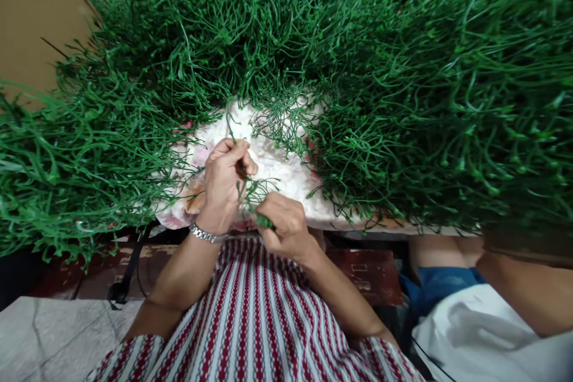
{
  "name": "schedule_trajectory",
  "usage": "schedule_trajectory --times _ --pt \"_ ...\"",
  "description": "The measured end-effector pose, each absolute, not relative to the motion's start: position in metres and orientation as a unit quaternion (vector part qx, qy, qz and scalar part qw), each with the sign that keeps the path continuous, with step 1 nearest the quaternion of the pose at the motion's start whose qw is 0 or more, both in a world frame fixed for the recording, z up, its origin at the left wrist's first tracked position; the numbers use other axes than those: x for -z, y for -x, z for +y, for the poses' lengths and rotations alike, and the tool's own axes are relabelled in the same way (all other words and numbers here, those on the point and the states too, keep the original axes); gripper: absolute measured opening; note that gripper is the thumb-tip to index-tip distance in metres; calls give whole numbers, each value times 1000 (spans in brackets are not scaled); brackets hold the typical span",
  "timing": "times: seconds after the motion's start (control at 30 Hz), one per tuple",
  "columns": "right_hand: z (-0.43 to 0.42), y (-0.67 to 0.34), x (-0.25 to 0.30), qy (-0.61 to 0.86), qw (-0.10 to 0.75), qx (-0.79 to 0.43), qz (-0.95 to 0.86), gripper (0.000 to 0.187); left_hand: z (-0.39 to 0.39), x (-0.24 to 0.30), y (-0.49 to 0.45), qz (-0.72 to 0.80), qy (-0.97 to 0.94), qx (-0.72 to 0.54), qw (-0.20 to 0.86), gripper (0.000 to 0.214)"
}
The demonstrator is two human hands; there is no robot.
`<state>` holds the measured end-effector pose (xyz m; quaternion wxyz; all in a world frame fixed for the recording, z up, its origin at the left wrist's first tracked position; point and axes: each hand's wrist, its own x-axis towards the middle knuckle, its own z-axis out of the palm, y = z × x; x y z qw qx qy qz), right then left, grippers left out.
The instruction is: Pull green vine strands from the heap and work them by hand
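My left hand point(225, 182), with a silver bracelet at the wrist, pinches thin green plastic stems point(250, 191) between thumb and fingers. My right hand point(284, 224) is closed on the lower end of the same small bunch of stems, just below and to the right of the left hand. Both hands work over a white cloth with a pink floral print point(277, 170). A large heap of the same green stems point(358, 59) surrounds the cloth on three sides.
My lap is covered by red and white striped fabric point(255, 316). Another person's arm and knee point(514, 274) sit at the right, with blue and white cloth. A brown cardboard sheet point(31, 18) stands at the upper left. Grey floor point(45, 334) lies lower left.
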<state>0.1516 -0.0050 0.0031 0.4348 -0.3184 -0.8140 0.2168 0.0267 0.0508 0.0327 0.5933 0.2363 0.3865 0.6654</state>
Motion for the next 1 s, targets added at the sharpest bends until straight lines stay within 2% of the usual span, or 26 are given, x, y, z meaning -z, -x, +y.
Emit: schedule_trajectory --times 0.1,0.23,0.4,0.5,0.6,0.77,1.0 --pt "-14 -158 -7 310 430 -240 -813 11 55 -37 -19 398 -249 -660 587 18" --pt "-7 -181 -21 342 476 -290 -757 8 48 -36 -17 412 -244 -640 601 12" --pt "5 -203 -35 369 527 -397 -655 16 41 -33 -22 404 -229 -634 619 14" --pt "11 -193 -35 412 537 -406 -614 16 38 -36 -27 408 -225 -630 621 14" --pt "20 -171 -32 436 522 -427 -595 14 35 -39 -32 408 -230 -626 624 10" --pt "31 -145 -29 387 464 -479 -637 13 28 -37 -37 398 -220 -638 622 9" --pt "30 -154 -26 381 457 -565 -572 28 27 -36 -31 397 -211 -605 658 12"
